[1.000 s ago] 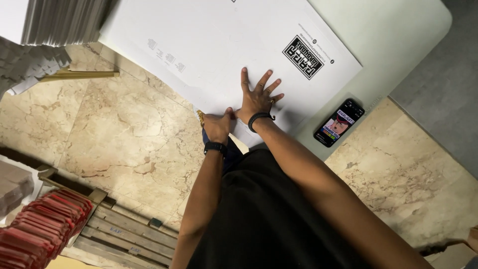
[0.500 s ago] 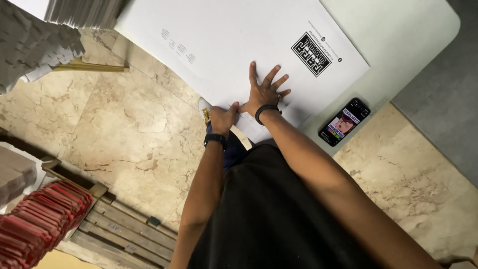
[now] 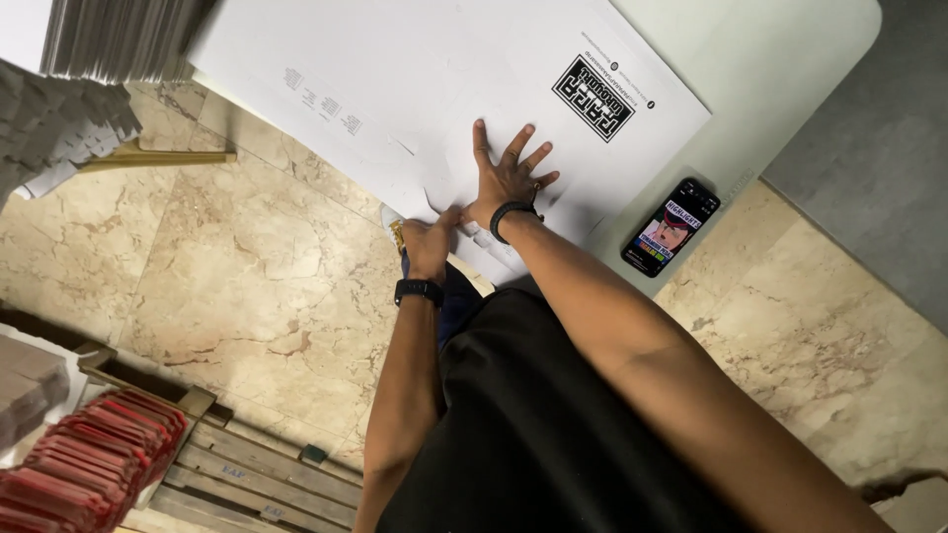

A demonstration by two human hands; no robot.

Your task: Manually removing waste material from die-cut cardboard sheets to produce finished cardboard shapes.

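A large flat white cardboard sheet (image 3: 415, 79) with a black square print lies on a pale table (image 3: 790, 59). My right hand (image 3: 506, 173) presses flat on the sheet near its front edge, fingers spread, a dark band on the wrist. My left hand (image 3: 430, 242), wearing a black watch, pinches the sheet's front edge just beside the right hand, fingers curled on a flap.
A phone (image 3: 671, 227) with a lit screen lies on the table's edge to the right. Stacks of flat white cardboard (image 3: 109, 39) stand at the upper left. A wooden pallet (image 3: 237, 464) and red bundles (image 3: 79, 464) sit on the marble floor at lower left.
My head has shifted slightly, moving the view. Both hands stay on the sheet's front edge; the left hand has crept closer to the right.
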